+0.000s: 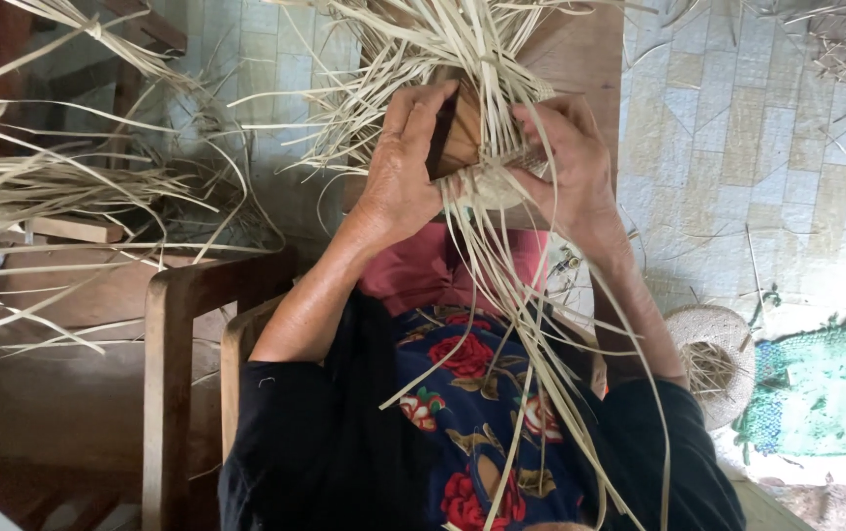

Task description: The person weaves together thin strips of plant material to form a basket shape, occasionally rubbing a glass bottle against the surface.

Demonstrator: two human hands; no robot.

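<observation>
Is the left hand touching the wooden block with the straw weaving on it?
Touching. The head view shows the left hand gripping the wooden block's side, fingers wrapped over its edge.

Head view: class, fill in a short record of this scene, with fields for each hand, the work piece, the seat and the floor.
left hand: grips wooden block
right hand: presses woven strips on block
work piece: pale straw weave, loose ends hanging over lap
seat: wooden chair
floor: tiles, woven hat, green mat
</observation>
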